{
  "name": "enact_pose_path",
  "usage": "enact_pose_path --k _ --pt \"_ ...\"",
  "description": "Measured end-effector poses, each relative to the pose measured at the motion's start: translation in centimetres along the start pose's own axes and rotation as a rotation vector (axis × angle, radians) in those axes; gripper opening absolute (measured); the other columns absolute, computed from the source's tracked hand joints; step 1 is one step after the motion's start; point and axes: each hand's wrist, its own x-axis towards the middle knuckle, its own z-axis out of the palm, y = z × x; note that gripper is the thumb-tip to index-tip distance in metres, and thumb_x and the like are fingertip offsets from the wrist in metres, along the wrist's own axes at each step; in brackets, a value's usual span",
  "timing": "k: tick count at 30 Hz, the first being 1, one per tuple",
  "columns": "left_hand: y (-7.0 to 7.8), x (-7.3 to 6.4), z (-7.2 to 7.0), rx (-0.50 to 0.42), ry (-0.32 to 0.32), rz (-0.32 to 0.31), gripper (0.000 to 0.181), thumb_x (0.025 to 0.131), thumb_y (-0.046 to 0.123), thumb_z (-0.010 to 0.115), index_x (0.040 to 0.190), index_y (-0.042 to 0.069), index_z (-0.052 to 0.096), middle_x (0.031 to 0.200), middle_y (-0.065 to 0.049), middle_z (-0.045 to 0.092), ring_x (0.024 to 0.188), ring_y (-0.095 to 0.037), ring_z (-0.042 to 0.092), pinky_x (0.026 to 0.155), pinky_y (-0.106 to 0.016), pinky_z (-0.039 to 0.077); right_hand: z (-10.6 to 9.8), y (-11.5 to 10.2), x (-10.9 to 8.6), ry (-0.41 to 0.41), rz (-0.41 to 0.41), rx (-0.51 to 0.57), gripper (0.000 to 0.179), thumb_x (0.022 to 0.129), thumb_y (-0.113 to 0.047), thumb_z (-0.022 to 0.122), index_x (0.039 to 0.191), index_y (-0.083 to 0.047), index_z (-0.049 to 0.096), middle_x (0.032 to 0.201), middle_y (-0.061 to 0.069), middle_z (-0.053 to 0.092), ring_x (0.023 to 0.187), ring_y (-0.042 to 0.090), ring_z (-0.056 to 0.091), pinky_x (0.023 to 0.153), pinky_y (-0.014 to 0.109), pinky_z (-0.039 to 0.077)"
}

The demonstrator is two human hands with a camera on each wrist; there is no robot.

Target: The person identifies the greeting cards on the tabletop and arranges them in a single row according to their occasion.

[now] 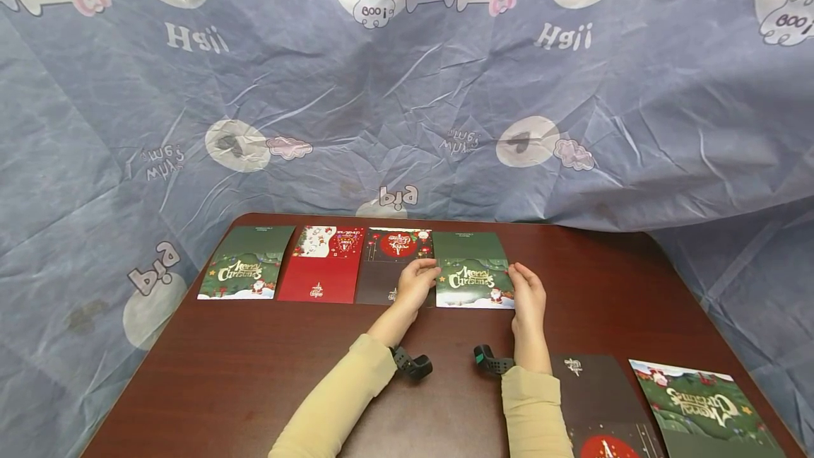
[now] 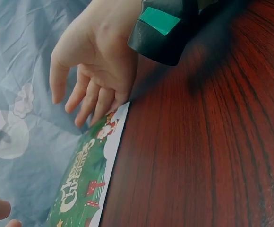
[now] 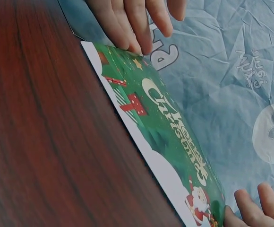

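Note:
A green Christmas card [image 1: 475, 276], printed with gold lettering and a Santa, lies on the table at the right end of a row. My left hand [image 1: 415, 290] touches its left edge, fingers extended. Against its right edge rests my right hand [image 1: 531, 299], fingers loosely straight. In the left wrist view the right hand [image 2: 99, 61] meets the card's Santa end. The right wrist view has the left hand [image 3: 137, 21] at the opposite end. Left of that card lies a dark brown card [image 1: 384, 281], partly covered by the left hand.
Farther left are a red card [image 1: 321, 278] and another green card [image 1: 244, 267]. At the front right lie a dark card [image 1: 594, 391] and a green card [image 1: 706, 405]. A blue patterned cloth [image 1: 381, 90] hangs behind the brown table [image 1: 222, 373].

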Motion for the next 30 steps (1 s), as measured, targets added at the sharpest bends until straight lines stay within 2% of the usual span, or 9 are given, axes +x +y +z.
enact_pose_path --k 2,3,10,13,25,30 --pt "0.0 0.0 0.1 -0.008 -0.002 -0.002 0.032 0.087 0.005 0.060 0.115 -0.010 0.057 0.102 -0.017 0.064 0.096 -0.027 0.061 0.085 -0.039 0.051 0.0 0.1 0.0 -0.002 -0.003 0.005 0.044 0.093 -0.014 0.055 0.131 0.007 0.046 0.128 0.017 0.051 0.118 0.020 0.043 0.102 0.033 0.031" --pt "-0.6 0.3 0.1 -0.012 0.000 0.000 0.032 0.086 0.006 0.061 0.115 -0.009 0.058 0.100 -0.015 0.064 0.094 -0.024 0.062 0.085 -0.038 0.051 0.0 0.1 0.1 0.001 -0.004 0.008 0.044 0.093 -0.014 0.056 0.130 0.007 0.047 0.128 0.017 0.051 0.118 0.020 0.043 0.102 0.033 0.030" --pt "-0.7 0.4 0.3 -0.022 0.003 -0.017 0.034 0.086 0.007 0.061 0.116 -0.009 0.057 0.102 -0.013 0.064 0.094 -0.020 0.061 0.087 -0.038 0.050 0.0 0.4 0.3 0.002 -0.018 0.020 0.044 0.092 -0.015 0.058 0.130 0.005 0.048 0.108 -0.001 0.056 0.114 0.016 0.044 0.098 0.031 0.031" --pt "-0.8 0.4 0.2 -0.018 0.004 -0.016 0.033 0.086 0.007 0.061 0.116 -0.009 0.058 0.103 -0.014 0.064 0.095 -0.021 0.061 0.087 -0.037 0.050 0.0 0.5 0.4 -0.004 -0.021 0.029 0.045 0.091 -0.015 0.059 0.130 0.005 0.047 0.106 -0.004 0.055 0.115 0.016 0.044 0.096 0.030 0.031" --pt "-1.2 0.2 -0.3 -0.015 0.013 -0.014 0.034 0.086 0.009 0.062 0.116 -0.008 0.058 0.103 -0.013 0.064 0.098 -0.023 0.061 0.087 -0.036 0.050 0.1 0.2 0.1 0.007 -0.003 -0.008 0.042 0.094 -0.014 0.054 0.130 0.006 0.047 0.121 0.011 0.051 0.119 0.022 0.042 0.105 0.036 0.029" --pt "-1.1 -0.1 -0.5 -0.010 0.007 0.004 0.033 0.087 0.009 0.062 0.116 -0.006 0.058 0.108 -0.016 0.062 0.100 -0.024 0.060 0.088 -0.037 0.049 -0.3 -0.1 0.0 0.029 0.018 0.000 0.043 0.094 -0.015 0.054 0.130 0.007 0.047 0.123 0.011 0.048 0.124 0.025 0.038 0.106 0.038 0.027"
